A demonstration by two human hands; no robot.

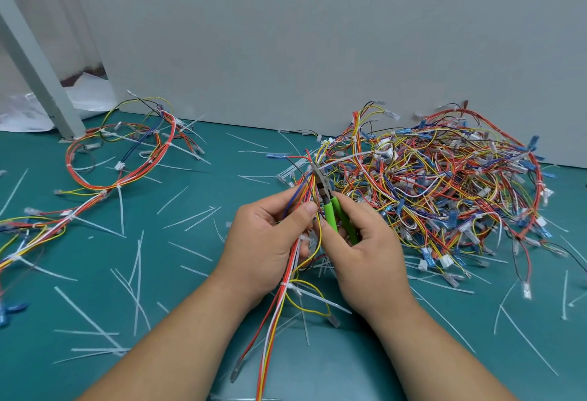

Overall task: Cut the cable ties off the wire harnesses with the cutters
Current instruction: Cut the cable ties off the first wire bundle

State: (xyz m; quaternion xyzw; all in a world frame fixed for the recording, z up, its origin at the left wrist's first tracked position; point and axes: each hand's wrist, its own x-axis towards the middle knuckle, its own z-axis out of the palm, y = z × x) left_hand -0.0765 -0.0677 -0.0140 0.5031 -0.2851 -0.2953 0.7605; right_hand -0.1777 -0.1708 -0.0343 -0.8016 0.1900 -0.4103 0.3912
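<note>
On the teal bench (197,210), looped harnesses (120,159) with ties still on lie far left. My left hand (266,242) curls around a bundle of coloured wires (279,305), thumb pressed on them. Just to its right, the cutters (332,210) point away from me, their nose buried among the wires near a white cable tie (344,159). My right hand (365,251) wraps the green handles. The tangled pile (444,184) sits further right. I judge the blades could nick insulation, since wires crowd the nose, or catch my left thumb close by.
</note>
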